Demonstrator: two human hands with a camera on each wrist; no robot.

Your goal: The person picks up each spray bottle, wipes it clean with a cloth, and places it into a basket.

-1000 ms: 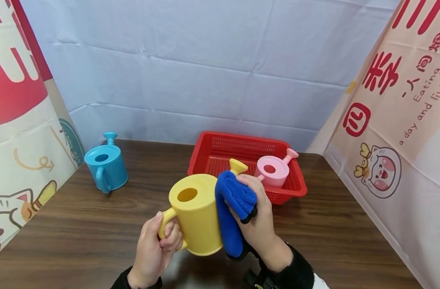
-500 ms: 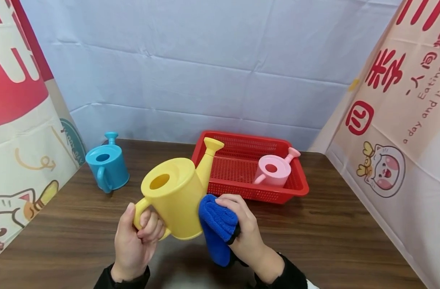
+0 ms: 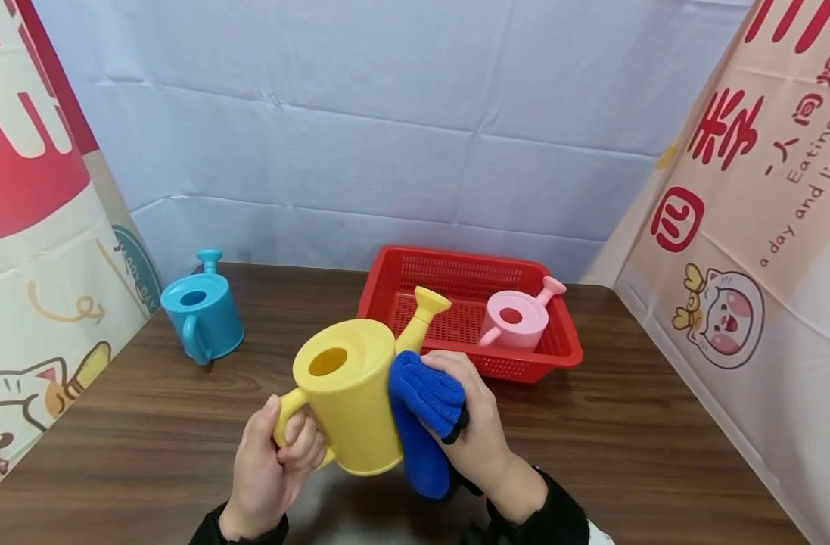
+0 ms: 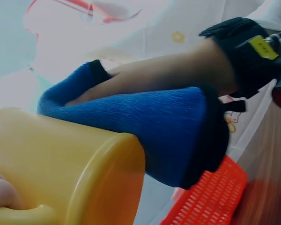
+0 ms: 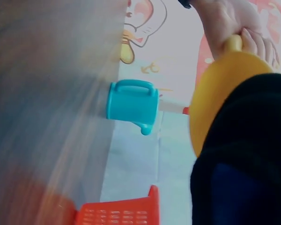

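My left hand (image 3: 278, 458) grips the handle of a yellow watering can (image 3: 360, 412), holding it above the table with its spout towards the back right. A folded blue cloth (image 3: 415, 416) with black edging is in my right hand (image 3: 476, 431), which presses it against the can's side just below the spout. From the left wrist view, the cloth (image 4: 145, 122) lies along the can's wall near its base, with the right fingers tucked inside the fold. In the right wrist view the dark cloth edge (image 5: 243, 126) covers much of the can.
A red perforated basket (image 3: 469, 367) stands at the back of the wooden table (image 3: 149, 439), with a pink watering can (image 3: 517, 322) inside at its right end. Back left stands a blue watering can (image 3: 206, 318). Printed and plain cloth sheets hang around the table.
The yellow can swung left and tilted up half a second ago, then came back lower and rightwards. The cloth moved with it and now sits higher on its side, near the spout.
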